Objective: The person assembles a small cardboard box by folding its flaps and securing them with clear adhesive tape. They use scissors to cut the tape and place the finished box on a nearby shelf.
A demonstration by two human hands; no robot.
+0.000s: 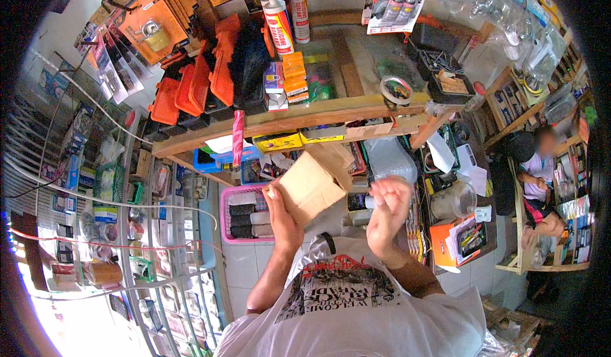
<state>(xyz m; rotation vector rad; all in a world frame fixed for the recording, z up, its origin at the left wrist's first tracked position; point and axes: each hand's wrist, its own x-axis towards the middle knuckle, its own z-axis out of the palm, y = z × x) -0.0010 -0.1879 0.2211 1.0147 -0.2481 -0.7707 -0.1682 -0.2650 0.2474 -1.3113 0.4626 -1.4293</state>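
A plain brown cardboard box (310, 190) is held up in front of my chest, tilted, with a flap standing out on its far right side. My left hand (285, 224) grips its left side, thumb up along the near face. To the right of the box, apart from it, my right hand (388, 216) is raised with its fingers curled together. Whether anything small is between those fingers is hidden. Below the box, a pink plastic basket (224, 216) holds dark and grey rolled items.
A wooden shelf edge (286, 120) crosses ahead, carrying sealant tubes (277, 23), orange bins (223, 61) and a tape roll (396, 91). Glass shelves (143, 230) stand at left. An orange box (457, 239) lies right. Another person (538, 172) sits at far right.
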